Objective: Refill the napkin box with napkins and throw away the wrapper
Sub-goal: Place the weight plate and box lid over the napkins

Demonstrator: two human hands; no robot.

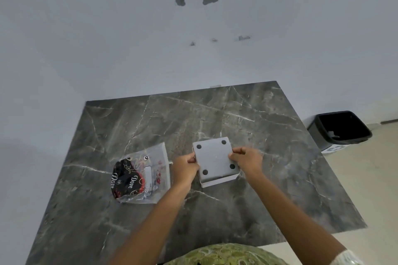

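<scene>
Looks like a plain home room: dark marble-look surface (pixel 237 114) against a bare, patched white wall (pixel 129 28), tiled floor (pixel 366 178), black waste bin (pixel 340 129).

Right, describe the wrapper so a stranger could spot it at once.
On the dark marbled table, look left of the grey napkin box gripped by both hands. The wrapper lies flat there: crinkly clear plastic with black and red print, the only printed thing there.

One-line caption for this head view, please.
Both hands, left and right, hold the upturned grey napkin box over the marble table; wrapper alongside, bin beyond.
</scene>
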